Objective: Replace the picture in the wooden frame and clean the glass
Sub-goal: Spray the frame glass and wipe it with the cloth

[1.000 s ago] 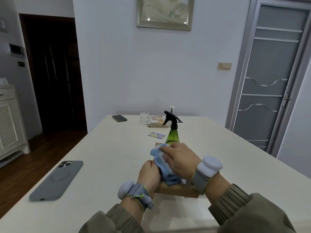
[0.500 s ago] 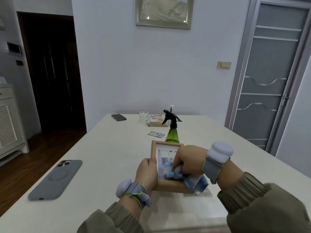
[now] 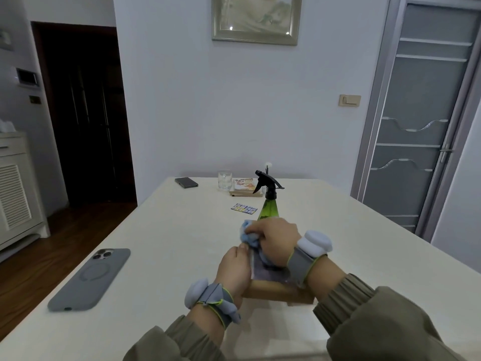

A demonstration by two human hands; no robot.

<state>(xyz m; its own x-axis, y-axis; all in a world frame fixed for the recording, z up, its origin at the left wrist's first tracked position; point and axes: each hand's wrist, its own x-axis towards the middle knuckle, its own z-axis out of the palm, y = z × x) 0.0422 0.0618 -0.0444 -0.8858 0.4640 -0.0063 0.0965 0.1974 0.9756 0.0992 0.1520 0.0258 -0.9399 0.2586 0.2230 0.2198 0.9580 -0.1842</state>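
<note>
The right hand (image 3: pixel 276 239), closed on the blue cloth (image 3: pixel 248 237), has swept from 6 to 12 o'clock over the wooden frame (image 3: pixel 279 291); the left hand (image 3: pixel 234 269) still grips its 9 o'clock edge on the tabletop (image 3: pixel 169 230). Wiping continues.

Cream table (image 3: pixel 161 243) bears phone (image 3: pixel 89 278), frame (image 3: pixel 278 291), bottle (image 3: pixel 267 207).
</note>
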